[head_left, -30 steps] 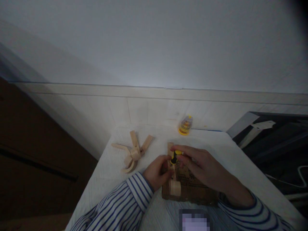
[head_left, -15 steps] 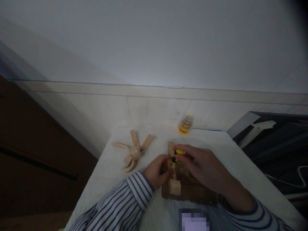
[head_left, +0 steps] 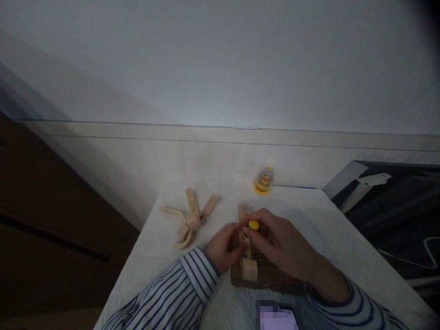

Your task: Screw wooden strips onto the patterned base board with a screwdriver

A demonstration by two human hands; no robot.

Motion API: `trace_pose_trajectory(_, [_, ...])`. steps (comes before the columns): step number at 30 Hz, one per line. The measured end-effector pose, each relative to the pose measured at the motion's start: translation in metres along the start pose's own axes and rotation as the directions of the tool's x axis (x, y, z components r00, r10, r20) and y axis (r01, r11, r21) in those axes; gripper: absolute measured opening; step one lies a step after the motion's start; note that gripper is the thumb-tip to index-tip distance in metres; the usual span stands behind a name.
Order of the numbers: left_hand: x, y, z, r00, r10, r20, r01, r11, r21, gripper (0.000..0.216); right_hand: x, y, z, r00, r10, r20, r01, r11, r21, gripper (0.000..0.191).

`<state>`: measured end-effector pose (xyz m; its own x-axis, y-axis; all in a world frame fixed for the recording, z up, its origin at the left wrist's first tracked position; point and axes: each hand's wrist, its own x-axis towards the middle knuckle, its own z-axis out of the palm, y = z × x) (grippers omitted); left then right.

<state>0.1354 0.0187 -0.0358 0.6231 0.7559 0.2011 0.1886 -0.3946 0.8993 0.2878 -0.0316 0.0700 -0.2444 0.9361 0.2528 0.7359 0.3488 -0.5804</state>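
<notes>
My right hand (head_left: pixel 287 245) is closed around a small screwdriver (head_left: pixel 254 225) with a yellow-capped black handle. Its lower end points down at a pale wooden piece (head_left: pixel 250 269), though my fingers hide the tip. With thumb and fingers, my left hand (head_left: pixel 222 247) grips that same wooden piece from the left side. Beneath both hands lies a dark brown block (head_left: pixel 271 281) with black line patterns on top, and the wooden piece rests along its left part. To the left, apart from my hands, is a wooden assembly (head_left: pixel 193 221) with several spread arms and a curved part.
A clear, yellow-based container (head_left: pixel 264 181) stands at the table's back edge near the wall. A phone (head_left: pixel 282 318) lies at the front edge. White cloth (head_left: pixel 151 270) covers the table. Dark panels with a metal bracket (head_left: pixel 373 179) are on the right.
The screwdriver has tipped more upright, so its yellow cap now faces me. My right hand has moved slightly left and closed in around the handle. My left hand stays nearly in place.
</notes>
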Motion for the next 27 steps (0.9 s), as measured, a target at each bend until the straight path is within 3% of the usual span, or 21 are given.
trace_pose_trajectory(4, [0.001,0.0,-0.001,0.999,0.034,0.008,-0.034,0.999,-0.002,0.045,0.004,0.002,0.0,0.996,-0.079,0.029,0.073,0.984,0.165,0.018])
trace_pose_trajectory(8, [0.002,-0.003,0.0,0.998,0.064,0.011,-0.064,0.998,0.003,0.046,0.004,0.005,-0.006,0.976,-0.162,0.143,0.13,0.969,0.21,0.028])
trace_pose_trajectory(11, [0.001,-0.003,0.0,0.999,0.044,0.01,-0.044,0.999,0.021,0.044,0.001,0.008,-0.012,0.964,-0.155,0.215,0.113,0.974,0.196,0.036])
trace_pose_trajectory(27, [0.0,0.001,-0.001,1.0,-0.007,0.012,0.006,0.998,0.067,0.042,0.001,0.003,-0.009,0.983,-0.111,0.143,0.101,0.992,0.081,0.025])
